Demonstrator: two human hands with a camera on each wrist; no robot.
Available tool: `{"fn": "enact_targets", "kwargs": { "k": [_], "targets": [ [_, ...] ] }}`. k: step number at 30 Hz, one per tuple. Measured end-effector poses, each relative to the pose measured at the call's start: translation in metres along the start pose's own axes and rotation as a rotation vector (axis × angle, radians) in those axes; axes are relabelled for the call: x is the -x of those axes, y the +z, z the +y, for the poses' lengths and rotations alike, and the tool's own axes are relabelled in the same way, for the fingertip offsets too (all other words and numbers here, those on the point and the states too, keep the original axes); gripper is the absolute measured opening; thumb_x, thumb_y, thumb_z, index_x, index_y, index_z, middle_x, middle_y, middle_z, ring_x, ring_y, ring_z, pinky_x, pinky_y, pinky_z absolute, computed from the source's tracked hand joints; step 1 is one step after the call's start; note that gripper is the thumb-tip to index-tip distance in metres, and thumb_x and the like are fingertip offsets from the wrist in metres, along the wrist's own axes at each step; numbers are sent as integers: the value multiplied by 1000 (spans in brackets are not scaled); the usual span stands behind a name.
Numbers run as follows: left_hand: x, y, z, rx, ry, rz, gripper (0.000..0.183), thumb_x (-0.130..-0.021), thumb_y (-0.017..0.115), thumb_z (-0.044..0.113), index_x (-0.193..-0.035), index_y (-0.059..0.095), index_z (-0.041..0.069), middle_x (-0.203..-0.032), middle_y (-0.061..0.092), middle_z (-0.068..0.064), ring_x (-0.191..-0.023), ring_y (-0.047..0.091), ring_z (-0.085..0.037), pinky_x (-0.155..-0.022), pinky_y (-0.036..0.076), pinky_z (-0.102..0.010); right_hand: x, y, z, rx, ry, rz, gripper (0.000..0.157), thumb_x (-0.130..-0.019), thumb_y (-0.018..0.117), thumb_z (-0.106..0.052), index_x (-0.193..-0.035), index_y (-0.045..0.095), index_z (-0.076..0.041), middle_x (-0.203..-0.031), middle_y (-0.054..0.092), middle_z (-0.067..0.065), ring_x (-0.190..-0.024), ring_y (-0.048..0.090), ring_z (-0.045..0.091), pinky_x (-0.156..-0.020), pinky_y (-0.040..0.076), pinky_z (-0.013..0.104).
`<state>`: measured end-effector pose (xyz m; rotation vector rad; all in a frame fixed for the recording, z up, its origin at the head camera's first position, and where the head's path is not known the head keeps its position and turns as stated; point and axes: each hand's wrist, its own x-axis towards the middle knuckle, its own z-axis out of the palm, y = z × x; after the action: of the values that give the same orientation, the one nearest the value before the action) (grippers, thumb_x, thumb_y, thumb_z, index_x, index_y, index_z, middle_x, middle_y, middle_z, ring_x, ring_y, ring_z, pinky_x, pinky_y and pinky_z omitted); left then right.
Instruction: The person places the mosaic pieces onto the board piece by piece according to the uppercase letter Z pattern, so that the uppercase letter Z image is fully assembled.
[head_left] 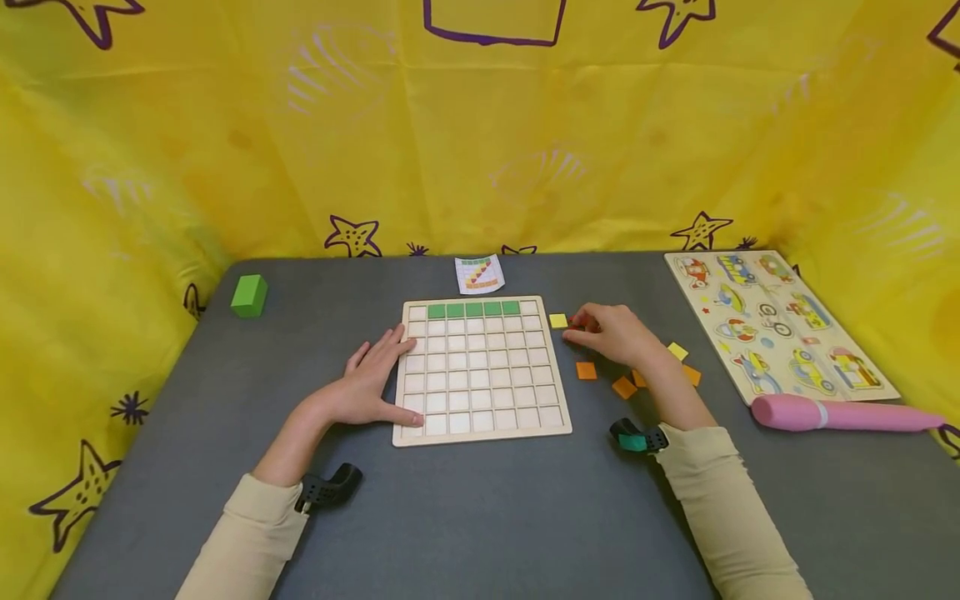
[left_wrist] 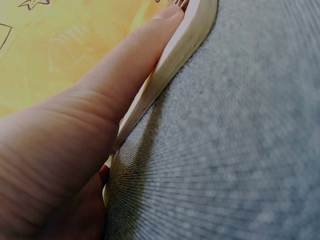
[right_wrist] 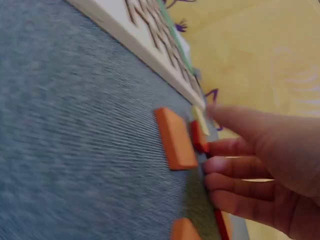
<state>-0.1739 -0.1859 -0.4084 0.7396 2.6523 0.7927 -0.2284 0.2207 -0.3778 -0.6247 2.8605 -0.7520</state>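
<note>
A wooden grid board lies flat, with several green tiles in its top row. My left hand rests on the board's left edge, fingers spread and thumb on the near left corner; the left wrist view shows the thumb along the rim. Right of the board, my right hand reaches down to a red tile, fingertips right at it and thumb apart from the index finger. A yellow tile lies just left of those fingertips. Orange tiles are scattered nearer me.
A pattern card lies behind the board. At the far left stands a green block. To the right are a vehicle picture puzzle board and a pink stick-like object. Another yellow tile lies beside my right forearm.
</note>
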Motion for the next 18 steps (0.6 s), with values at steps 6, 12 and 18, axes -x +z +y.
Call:
{"fn": "enact_targets", "kwargs": {
  "k": [6,12,18],
  "targets": [
    [0,-1,-1,-2,-7,-2,118,-70,80,59,-155,18,6,-163,-4,-15,-148,-5,-32,-112,-5,-55,3,-4,7,-19,-108,-17,18,-95,61,-7,-112,66,-2,-94,66,7,-85,59,25,-80,49,44],
    [1,-2,-1,-1,7,2,117,-71,81,58,-154,19,5,-162,-3,-17,-148,-5,-34,-112,-4,-56,4,-5,10,-15,-148,-52,20,-88,71,-5,-107,67,-3,-96,64,8,-86,57,25,-78,49,41],
    [0,-1,0,-4,-2,-5,117,-71,81,58,-154,19,6,-163,-4,-15,-148,-5,-32,-112,-5,-55,4,-6,10,-13,-92,-48,21,-87,75,-20,-101,69,-6,-92,64,5,-81,55,21,-74,45,35]
  ]
}}
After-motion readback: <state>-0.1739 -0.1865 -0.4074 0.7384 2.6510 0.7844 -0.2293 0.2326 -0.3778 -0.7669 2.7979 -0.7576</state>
